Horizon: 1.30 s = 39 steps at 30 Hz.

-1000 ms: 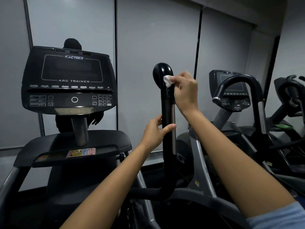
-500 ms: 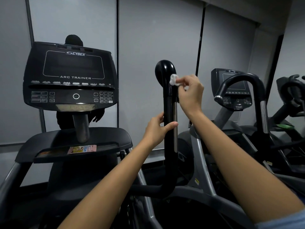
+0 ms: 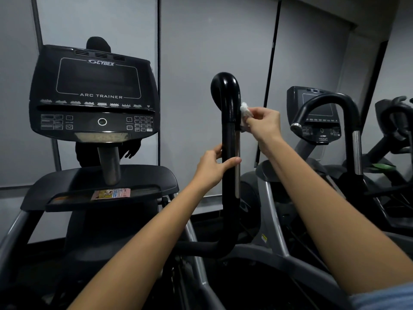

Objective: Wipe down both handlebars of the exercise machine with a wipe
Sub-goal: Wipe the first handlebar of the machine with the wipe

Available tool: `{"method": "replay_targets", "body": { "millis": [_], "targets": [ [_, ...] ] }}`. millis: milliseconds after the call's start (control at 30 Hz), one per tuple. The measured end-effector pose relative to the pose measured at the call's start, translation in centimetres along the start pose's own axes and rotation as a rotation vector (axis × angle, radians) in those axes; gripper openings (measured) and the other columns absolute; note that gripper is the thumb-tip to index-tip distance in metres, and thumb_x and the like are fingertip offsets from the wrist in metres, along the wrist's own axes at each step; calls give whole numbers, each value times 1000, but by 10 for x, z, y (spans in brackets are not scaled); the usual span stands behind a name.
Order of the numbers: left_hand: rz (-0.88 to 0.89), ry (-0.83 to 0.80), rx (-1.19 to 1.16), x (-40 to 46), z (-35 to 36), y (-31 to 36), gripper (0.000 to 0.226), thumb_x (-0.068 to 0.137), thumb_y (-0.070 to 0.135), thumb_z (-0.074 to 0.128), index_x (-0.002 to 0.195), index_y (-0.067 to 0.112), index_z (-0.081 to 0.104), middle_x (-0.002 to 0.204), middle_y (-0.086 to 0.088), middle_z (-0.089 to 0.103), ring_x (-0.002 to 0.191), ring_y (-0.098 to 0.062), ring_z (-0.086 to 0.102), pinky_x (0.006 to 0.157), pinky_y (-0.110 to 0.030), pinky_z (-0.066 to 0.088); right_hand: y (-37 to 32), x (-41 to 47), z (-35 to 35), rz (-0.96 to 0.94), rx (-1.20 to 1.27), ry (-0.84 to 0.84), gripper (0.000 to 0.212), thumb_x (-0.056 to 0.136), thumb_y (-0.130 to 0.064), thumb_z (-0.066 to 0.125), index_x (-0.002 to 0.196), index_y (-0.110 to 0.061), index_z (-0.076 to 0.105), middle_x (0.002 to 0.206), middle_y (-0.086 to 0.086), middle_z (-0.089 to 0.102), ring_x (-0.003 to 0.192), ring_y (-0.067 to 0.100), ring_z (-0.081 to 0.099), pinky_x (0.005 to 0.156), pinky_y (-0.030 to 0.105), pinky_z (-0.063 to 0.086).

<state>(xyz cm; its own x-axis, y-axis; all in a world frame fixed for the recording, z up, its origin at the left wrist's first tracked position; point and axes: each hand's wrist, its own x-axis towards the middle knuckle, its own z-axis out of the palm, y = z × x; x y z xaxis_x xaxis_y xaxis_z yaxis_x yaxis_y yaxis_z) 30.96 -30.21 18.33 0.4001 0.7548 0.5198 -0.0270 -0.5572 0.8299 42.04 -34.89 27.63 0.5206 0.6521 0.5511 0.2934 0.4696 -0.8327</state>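
Wipe (image 3: pixel 244 110) lower, on handlebar (image 3: pixel 229 139) right edge | right hand (image 3: pixel 264 124) pinches wipe | left hand (image 3: pixel 213 167) grips handlebar

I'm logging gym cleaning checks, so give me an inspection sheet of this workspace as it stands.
Surface: console shelf of the Arc Trainer, holding a card.
Job's things: white wipe pressed on the right side of the upright black handlebar, just below its curved top.
Clutter: nothing seen.
Grips: right hand pinches the wipe; left hand holds the handlebar lower down.
Cables: nothing seen.
Surroundings: grey wall panels; more machines at right.
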Motion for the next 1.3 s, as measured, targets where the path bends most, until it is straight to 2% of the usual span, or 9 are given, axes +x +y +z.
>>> {"method": "replay_targets", "body": {
  "millis": [167, 333, 467, 667, 767, 900, 1067, 1167, 1300],
  "targets": [
    [11, 24, 18, -2, 1, 2, 53, 80, 31, 71, 129, 18, 53, 127, -9, 59, 124, -22, 50, 101, -48, 45, 18, -22, -11, -55, -150, -13, 9, 84, -4, 65, 92, -3, 68, 86, 8, 67, 89, 22, 68, 80, 36, 58],
    [5, 33, 38, -5, 2, 8, 61, 81, 31, 71, 133, 9, 49, 131, -8, 57, 127, -19, 47, 103, -47, 44, -3, -13, 9, -382, -348, 170, 19, 86, -6, 57, 98, -9, 72, 88, 7, 71, 79, 16, 65, 74, 35, 56],
    [21, 50, 45, -6, 2, 8, 48, 80, 26, 68, 124, 15, 55, 117, -4, 63, 115, -21, 57, 97, -46, 47, 32, -62, 3, -655, -642, 79, 21, 81, 4, 55, 88, -5, 72, 79, 13, 60, 72, 18, 50, 65, 20, 33],
    [73, 66, 65, -11, 4, 12, 33, 85, 20, 66, 117, 14, 59, 111, -3, 67, 107, -12, 59, 93, -35, 51, 22, -40, 11, -940, -1004, 114, 14, 73, 3, 67, 80, -10, 64, 75, 6, 56, 68, 20, 55, 45, 25, 46],
    [60, 22, 65, -22, 2, 12, 48, 85, 16, 66, 130, 12, 49, 115, -2, 63, 104, -7, 58, 80, -13, 49, 29, -50, 10, -1046, -1206, 160, 18, 73, 3, 56, 81, -11, 64, 73, 3, 56, 66, 17, 57, 44, 21, 45],
    [-144, -75, 41, -46, -1, -9, 89, 77, 18, 75, 148, 13, 21, 140, -7, 45, 115, -22, 57, 94, -30, 49, 57, -83, -9, -1162, -1347, 68, 38, 77, -2, 36, 93, -10, 70, 78, 3, 62, 69, 16, 59, 44, 18, 46],
    [-179, -187, 98, -76, 6, -30, 70, 74, 10, 77, 134, 5, 42, 115, 1, 52, 104, -9, 50, 70, -4, 45, 23, -61, 10, -1119, -1478, 159, 27, 68, 3, 50, 74, -14, 69, 70, -3, 58, 64, 13, 57, 36, 17, 36],
    [-160, -177, 102, -78, 11, -39, 53, 72, 13, 80, 119, 7, 56, 105, 1, 61, 102, -13, 57, 81, -16, 45, 20, -61, 18, -1055, -1527, 142, 26, 65, 2, 54, 78, -12, 71, 74, -2, 60, 71, 15, 61, 40, 16, 41],
    [-138, -144, 137, -77, 15, -46, 46, 73, 16, 79, 113, 6, 61, 108, -7, 67, 104, -21, 62, 92, -34, 50, 72, -96, 4, -1147, -1693, 6, 27, 81, 2, 44, 91, -1, 69, 88, 13, 61, 85, 29, 61, 67, 28, 52]
  ]
}}
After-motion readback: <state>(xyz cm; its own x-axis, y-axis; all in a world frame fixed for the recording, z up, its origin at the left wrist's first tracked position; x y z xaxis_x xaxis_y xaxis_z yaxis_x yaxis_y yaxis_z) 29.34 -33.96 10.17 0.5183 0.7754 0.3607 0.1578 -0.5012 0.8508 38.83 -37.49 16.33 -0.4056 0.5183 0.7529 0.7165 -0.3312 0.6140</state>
